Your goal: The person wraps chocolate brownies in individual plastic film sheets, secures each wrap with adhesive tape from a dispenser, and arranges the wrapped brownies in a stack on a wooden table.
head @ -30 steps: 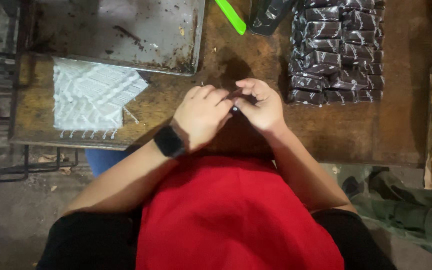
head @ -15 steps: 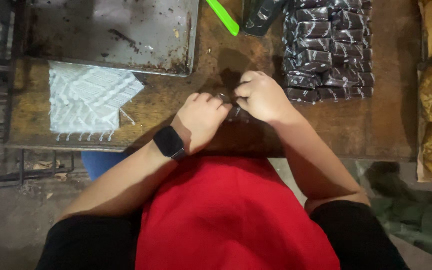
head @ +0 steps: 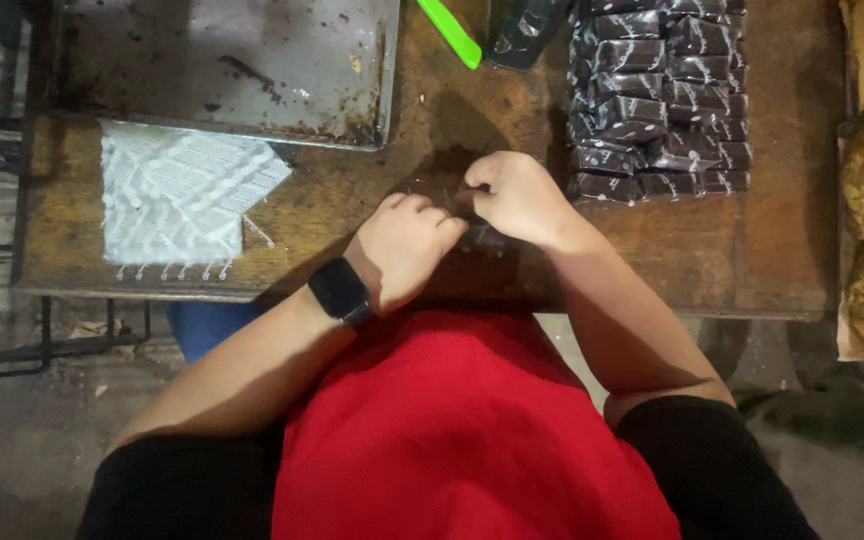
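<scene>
— So, what are the two hands doing at the table (head: 732, 250)?

— Both are bunched up close together near the front edge of the table. The left hand (head: 402, 245) has a black watch (head: 340, 291) on its wrist. The right hand (head: 517, 195) sits just beside it. Between them is a small dark wrapped piece (head: 480, 236). Only a little bit of it peeks out.

— Are the fingers squeezing it?

— The right grip looks curled tight, pinching the top of the piece. The left grip is curled too, but its fingers hide what they press on, so I cannot tell.

— How would that piece feel?

— I think it is light and a bit soft, with a shiny, crinkly wrap that could slip. Best to hold it by the ends of the wrap, not squash the middle.

— What else is on the table?

— Farther back on the right is a pile of dark wrapped pieces (head: 652, 95). Farther back on the left is a worn metal tray (head: 232, 65). A white stack of clear wraps (head: 177, 195) lies at the left. A green stick (head: 449, 32) lies at the far edge.
</scene>
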